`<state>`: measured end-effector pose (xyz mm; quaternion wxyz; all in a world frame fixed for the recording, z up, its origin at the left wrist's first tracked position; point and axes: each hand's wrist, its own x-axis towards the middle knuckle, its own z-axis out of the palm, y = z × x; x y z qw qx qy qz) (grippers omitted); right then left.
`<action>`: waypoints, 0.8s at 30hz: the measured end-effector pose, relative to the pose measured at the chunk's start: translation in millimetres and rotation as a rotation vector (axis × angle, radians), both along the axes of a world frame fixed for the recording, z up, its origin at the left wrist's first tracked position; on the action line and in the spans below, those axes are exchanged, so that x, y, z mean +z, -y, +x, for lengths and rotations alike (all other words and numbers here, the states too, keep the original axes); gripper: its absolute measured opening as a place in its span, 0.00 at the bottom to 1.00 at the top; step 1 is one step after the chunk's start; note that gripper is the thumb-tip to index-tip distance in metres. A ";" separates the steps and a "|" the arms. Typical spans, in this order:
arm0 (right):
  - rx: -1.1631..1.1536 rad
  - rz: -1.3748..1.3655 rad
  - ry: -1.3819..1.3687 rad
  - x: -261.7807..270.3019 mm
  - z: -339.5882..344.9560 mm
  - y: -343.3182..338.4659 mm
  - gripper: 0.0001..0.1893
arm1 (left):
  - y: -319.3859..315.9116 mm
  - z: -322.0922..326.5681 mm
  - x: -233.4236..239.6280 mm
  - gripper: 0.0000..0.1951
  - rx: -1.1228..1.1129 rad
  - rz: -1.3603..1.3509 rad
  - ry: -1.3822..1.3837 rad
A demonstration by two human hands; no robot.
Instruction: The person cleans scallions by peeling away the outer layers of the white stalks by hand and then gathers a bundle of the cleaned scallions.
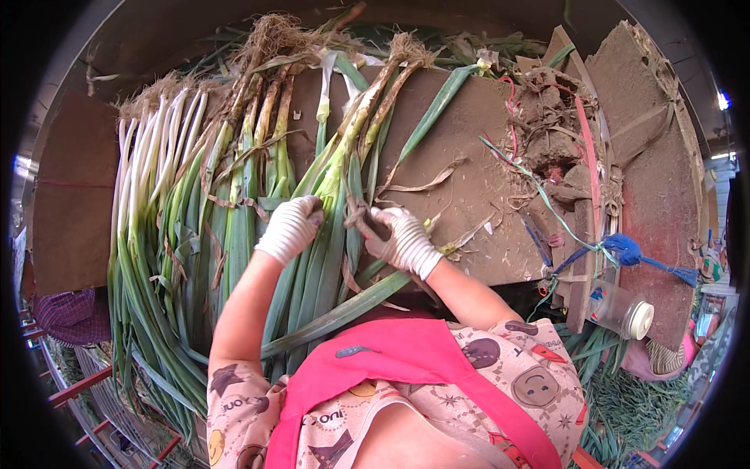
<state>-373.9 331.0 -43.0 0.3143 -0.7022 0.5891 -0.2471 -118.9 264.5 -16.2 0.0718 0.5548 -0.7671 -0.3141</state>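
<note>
My left hand [292, 230], in a white ribbed glove, has its fingers curled against the pale green stem of a large leek [331, 182]. That leek lies root end away from me, its broad leaves running down towards my apron. To its right is my right hand [405, 239], gloved alike, beside a brown withered leaf [355, 212] hanging on the leek; whether its fingers grip the leaf is unclear. Other untrimmed leeks [275, 140] with brown stems lie left of my left hand. Farther left, cleaned white-stemmed leeks [167, 140] form a row, roots at the far side.
The soil-covered board [463, 211] carries dry leaf scraps. Twine, clods and a blue cord [626, 251] crowd the wooden frame at right. A clear plastic jar [615, 309] with a white lid lies below them. A brown panel [73, 193] bounds the left; green leaves [633, 404] cover the lower right.
</note>
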 end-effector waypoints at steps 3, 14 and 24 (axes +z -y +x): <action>0.015 0.012 -0.027 -18.6 -0.2 -15.0 0.36 | 6.1 -30.0 -7.5 0.19 0.113 -0.134 0.238; -0.110 -0.075 0.101 -4.5 -12.9 -18.3 0.31 | 35.1 -49.5 -11.3 0.24 0.229 0.135 0.041; -0.117 -0.159 0.044 -19.8 -21.9 -2.5 0.33 | 11.3 -71.2 -2.0 0.32 0.083 0.044 0.196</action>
